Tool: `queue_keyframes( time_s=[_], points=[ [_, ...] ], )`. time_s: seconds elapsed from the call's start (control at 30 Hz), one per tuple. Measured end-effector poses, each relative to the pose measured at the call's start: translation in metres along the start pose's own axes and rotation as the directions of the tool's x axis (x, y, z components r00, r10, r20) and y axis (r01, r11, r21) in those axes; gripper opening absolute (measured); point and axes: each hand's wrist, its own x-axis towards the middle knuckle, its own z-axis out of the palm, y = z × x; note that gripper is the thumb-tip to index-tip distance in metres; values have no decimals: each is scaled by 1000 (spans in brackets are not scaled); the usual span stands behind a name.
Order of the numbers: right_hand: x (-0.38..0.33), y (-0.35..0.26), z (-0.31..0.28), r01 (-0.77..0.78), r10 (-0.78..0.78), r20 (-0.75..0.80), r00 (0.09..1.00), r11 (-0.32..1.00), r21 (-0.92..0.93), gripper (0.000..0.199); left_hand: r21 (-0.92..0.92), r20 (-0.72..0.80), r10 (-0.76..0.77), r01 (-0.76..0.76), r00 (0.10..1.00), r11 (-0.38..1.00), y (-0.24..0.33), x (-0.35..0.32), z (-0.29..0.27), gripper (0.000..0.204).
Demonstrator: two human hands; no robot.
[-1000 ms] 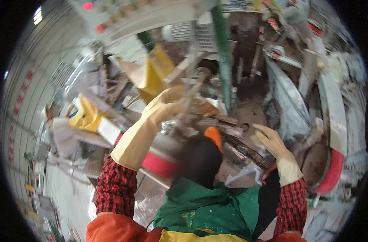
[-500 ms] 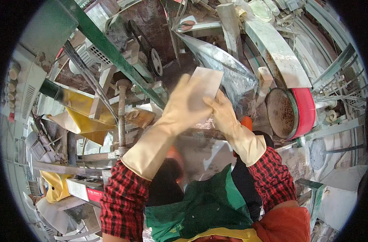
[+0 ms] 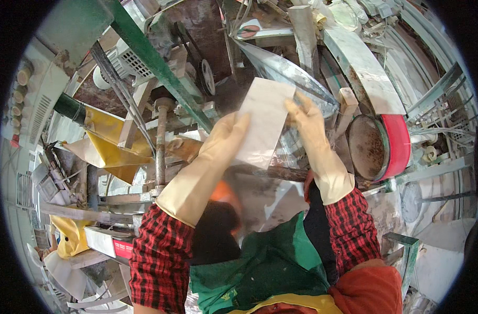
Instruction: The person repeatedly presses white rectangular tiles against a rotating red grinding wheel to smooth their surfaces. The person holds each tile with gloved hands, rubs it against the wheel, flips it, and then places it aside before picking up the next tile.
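Observation:
A flat, pale rectangular plate [image 3: 266, 121] with a smooth, slightly shiny face is tilted in front of me; its material is unclear. My left hand [image 3: 224, 137], in a cream rubber glove, is closed on the plate's left edge with the thumb over its face. At the upper right edge, my gloved right hand [image 3: 306, 118] pinches the plate with thumb and fingertips. The far sides of the fingers under the plate are hidden. Below both hands, a green apron [image 3: 265, 261] covers my lap.
On the right stands a belt machine with a rusty round wheel [image 3: 367, 146] and a red belt [image 3: 395, 146]. A dusty metal trough [image 3: 291, 76] lies beyond the plate. Left are a green beam [image 3: 150, 60], an upright rusty rod [image 3: 161, 141] and yellow sheeting [image 3: 110, 146].
The plate has turned so more of its broad face shows. My left hand has slid off its face to the left edge; my right hand has moved up and right along it.

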Motion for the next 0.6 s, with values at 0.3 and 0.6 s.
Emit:
queue_keyframes(
  time_s=[0.3,0.6],
  points=[
    [18,28,-36,130,-118,-85,989,980,150,45,-95,66,-72,78,995,992,13,-10,21,47],
    [-64,6,27,-76,125,407,905,988,-135,70,-108,-322,-72,39,944,993,-24,14,-17,63]
  ],
)
